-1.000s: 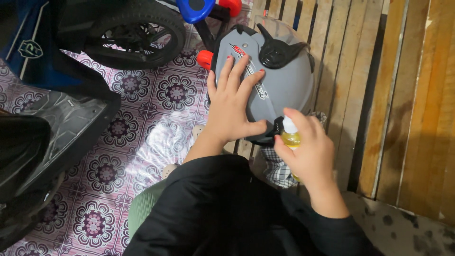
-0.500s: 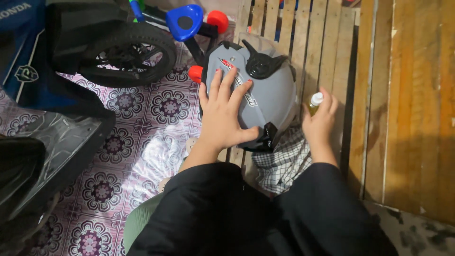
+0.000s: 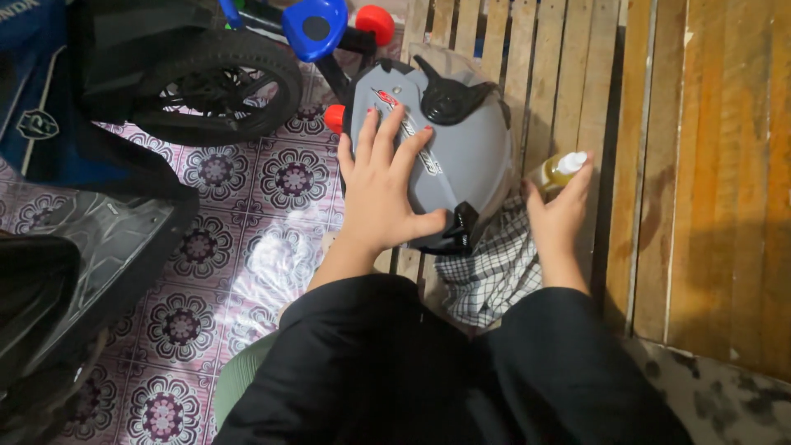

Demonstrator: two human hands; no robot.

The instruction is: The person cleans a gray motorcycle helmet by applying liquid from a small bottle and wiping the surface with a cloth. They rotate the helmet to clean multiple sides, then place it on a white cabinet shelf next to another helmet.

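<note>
A grey motorcycle helmet (image 3: pixel 474 152) with black trim and a clear visor rests on a wooden slatted bench (image 3: pixel 568 99). My left hand (image 3: pixel 381 189) lies flat on its shell, fingers spread. My right hand (image 3: pixel 559 216) is to the right of the helmet, its fingertips on a small bottle of yellow liquid with a white spray cap (image 3: pixel 560 170) that is tilted low over the slats. A black-and-white checked cloth (image 3: pixel 493 272) lies under the helmet's near edge, between my two arms.
A motorcycle wheel (image 3: pixel 216 78) and dark bodywork (image 3: pixel 91 247) stand at the left on a floral-patterned floor (image 3: pixel 272 239). A blue and red toy (image 3: pixel 329 25) is behind the helmet. Wooden planks (image 3: pixel 725 181) fill the right side.
My right hand carried the spray bottle from in front of the helmet to its right side and lowered it toward the slats. My left hand stayed on the helmet.
</note>
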